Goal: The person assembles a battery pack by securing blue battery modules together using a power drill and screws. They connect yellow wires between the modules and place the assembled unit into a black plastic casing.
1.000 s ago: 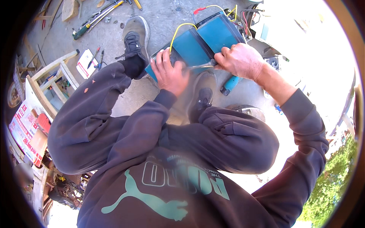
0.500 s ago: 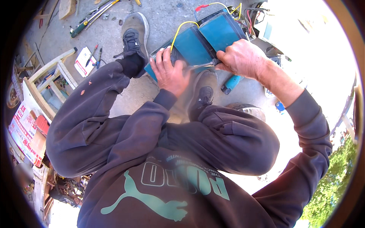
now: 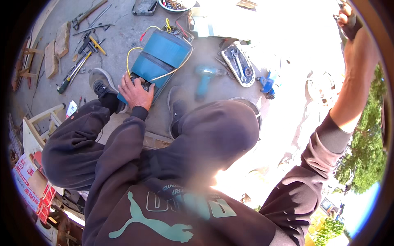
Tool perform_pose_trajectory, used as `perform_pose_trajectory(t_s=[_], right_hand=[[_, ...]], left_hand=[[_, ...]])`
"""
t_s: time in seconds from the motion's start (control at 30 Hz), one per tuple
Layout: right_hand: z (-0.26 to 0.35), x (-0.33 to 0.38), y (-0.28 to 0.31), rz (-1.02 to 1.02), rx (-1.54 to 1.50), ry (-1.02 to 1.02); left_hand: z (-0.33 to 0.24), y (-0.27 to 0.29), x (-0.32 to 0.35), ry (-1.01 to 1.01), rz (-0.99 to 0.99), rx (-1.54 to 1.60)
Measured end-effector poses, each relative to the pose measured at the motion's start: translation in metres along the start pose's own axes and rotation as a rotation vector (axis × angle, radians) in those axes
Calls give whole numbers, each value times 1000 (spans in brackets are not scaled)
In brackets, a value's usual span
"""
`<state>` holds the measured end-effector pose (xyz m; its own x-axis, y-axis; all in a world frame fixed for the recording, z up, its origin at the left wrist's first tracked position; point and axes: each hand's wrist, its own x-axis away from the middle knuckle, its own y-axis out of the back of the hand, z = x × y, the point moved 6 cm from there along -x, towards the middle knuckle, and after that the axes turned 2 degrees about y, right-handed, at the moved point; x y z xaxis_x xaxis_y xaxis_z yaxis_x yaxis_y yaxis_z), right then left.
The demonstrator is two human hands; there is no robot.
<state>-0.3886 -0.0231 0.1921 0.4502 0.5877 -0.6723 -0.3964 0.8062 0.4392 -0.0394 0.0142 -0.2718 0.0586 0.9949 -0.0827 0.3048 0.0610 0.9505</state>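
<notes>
Between my feet lies a teal box-like unit with two flat panels, set at a slant on the concrete. Yellow, red and pale wires run along its sides and far end. My left hand rests on its near end, fingers spread and touching the dark recess there. Far off at the upper right, my right hand is raised with its arm stretched out. Its fingers are curled around something dark that glare and the picture's rim keep me from making out. A teal cordless drill, partly blurred, lies right of the unit.
A white tray of wrenches lies beyond the drill, beside a blue tool. A bowl of small hardware stands at the far edge. Left are wooden blocks, a hammer, a screwdriver and a wooden frame.
My right hand has left the near side of the unit and swung far out to the upper right. My left hand stays on the unit. The view has shifted right, showing more tools.
</notes>
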Motion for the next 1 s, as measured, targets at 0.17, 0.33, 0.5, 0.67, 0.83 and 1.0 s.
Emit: perform_pose_trajectory(t_s=[0.17,0.33,0.5,0.67,0.83,1.0], right_hand=[[-168,153,-47,671,-80,-738],[-301,426,-126,871,-161,-1343],[-324,476,-143,1230,464,-825],[-277,368,-96,1328,213,-875],[-81,210,-66,1194,-46,-723],[13,337,-150,1263,-122,-489]], left_hand=[[29,-1,8,-76,-52,117],[84,-3,-3,243,-65,449],[149,-33,8,552,24,506],[153,-64,-1,965,358,759],[154,-66,-2,1400,570,1303],[122,-51,29,1574,816,1710]])
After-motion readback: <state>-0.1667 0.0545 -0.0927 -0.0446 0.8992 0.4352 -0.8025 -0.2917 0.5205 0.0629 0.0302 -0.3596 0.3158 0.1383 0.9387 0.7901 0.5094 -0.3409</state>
